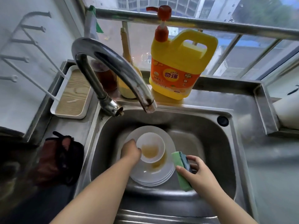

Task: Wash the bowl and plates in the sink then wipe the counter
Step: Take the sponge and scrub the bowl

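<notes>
A white bowl [151, 147] with brown residue inside sits on a stack of white plates [152, 175] in the steel sink [210, 143]. The top plate carries a brown smear beside the bowl. My left hand [130, 150] grips the bowl's left rim. Just right of the plates, my right hand [196, 170] holds a green and blue sponge [181, 168] upright, thumb on the green face and fingers on the blue side.
The curved tap [113, 68] arches over the sink's back edge. A yellow dish-soap jug [178, 65] with a red pump stands on the ledge behind. A wood-lined tray [72, 94] and a dark cloth [61, 157] lie at left; the steel counter [267, 167] extends right.
</notes>
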The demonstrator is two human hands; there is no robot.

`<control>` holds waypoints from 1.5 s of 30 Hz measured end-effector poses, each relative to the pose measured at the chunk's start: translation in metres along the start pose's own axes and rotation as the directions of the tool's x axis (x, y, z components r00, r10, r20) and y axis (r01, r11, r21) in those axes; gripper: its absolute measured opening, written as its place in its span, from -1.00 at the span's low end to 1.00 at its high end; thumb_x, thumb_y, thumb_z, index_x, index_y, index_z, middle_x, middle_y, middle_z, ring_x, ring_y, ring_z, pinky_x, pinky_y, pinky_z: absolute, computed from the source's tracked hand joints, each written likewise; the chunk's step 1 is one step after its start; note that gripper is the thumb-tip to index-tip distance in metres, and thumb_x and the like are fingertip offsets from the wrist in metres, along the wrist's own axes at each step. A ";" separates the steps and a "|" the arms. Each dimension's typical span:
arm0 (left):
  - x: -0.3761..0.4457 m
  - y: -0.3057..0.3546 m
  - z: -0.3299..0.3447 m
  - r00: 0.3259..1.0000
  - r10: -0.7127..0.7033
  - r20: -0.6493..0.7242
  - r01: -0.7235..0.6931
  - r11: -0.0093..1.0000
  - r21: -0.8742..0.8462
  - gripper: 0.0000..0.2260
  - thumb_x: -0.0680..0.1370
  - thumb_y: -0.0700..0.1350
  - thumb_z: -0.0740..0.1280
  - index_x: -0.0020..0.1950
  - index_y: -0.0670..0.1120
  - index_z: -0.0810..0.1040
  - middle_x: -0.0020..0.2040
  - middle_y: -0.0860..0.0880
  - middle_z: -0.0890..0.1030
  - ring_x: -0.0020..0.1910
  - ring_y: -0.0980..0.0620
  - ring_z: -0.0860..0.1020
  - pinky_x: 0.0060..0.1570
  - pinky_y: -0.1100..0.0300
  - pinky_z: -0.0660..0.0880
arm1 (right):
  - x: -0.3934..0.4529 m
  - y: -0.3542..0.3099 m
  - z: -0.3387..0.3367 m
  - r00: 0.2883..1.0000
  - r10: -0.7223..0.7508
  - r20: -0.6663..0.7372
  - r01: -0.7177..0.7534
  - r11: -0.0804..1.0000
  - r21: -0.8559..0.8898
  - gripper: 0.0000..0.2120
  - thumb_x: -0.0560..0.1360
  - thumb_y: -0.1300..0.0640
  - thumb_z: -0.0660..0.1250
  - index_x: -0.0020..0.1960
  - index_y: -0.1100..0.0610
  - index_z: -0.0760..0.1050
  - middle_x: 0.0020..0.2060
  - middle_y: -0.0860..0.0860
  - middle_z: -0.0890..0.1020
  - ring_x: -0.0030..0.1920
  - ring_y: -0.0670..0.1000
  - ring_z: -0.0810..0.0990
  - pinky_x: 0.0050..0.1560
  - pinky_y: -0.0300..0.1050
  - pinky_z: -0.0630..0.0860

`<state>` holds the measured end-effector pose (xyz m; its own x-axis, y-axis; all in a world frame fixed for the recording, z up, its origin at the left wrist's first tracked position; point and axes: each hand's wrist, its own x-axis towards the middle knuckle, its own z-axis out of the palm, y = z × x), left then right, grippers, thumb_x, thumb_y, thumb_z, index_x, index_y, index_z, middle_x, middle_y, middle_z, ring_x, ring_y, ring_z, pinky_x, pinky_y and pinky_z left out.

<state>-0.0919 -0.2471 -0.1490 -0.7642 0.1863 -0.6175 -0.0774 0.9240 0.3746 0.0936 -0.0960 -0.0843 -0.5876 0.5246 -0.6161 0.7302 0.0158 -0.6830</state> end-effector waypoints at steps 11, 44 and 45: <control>-0.008 0.002 0.000 0.987 0.158 -0.002 -0.146 0.918 0.369 -0.79 0.54 -0.22 0.10 0.06 -0.10 0.49 0.09 -0.13 0.56 0.03 -0.13 0.52 -0.03 0.07 0.50 | -0.011 0.006 -0.005 1.000 0.009 -0.004 -0.009 1.000 -0.016 -0.49 0.32 -0.05 0.53 0.20 -0.07 0.41 -0.02 -0.15 0.55 -0.05 -0.21 0.56 -0.12 -0.35 0.45; -0.020 -0.016 -0.001 0.984 0.179 0.011 -0.176 0.954 0.244 -0.80 0.59 -0.09 0.11 0.21 -0.04 0.29 -0.08 -0.08 0.49 -0.18 -0.07 0.49 -0.29 0.10 0.44 | -0.031 0.020 -0.013 1.000 -0.022 0.010 0.022 1.000 0.002 -0.56 0.33 -0.07 0.51 0.12 -0.18 0.39 0.00 -0.13 0.59 -0.02 -0.17 0.58 -0.11 -0.31 0.51; -0.020 -0.016 0.001 0.980 0.199 0.009 -0.195 0.948 0.250 -0.83 0.60 -0.09 0.13 0.18 -0.05 0.31 -0.06 -0.09 0.50 -0.15 -0.08 0.50 -0.22 0.06 0.48 | -0.031 0.020 -0.012 1.000 -0.022 0.012 0.022 1.000 0.002 -0.57 0.33 -0.07 0.52 0.11 -0.19 0.39 0.00 -0.14 0.59 -0.02 -0.17 0.58 -0.08 -0.28 0.53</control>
<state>-0.0747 -0.2652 -0.1430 -0.7582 0.3694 -0.5372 0.2358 0.9236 0.3024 0.1304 -0.1012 -0.0738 -0.6078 0.5140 -0.6052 0.7162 0.0257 -0.6974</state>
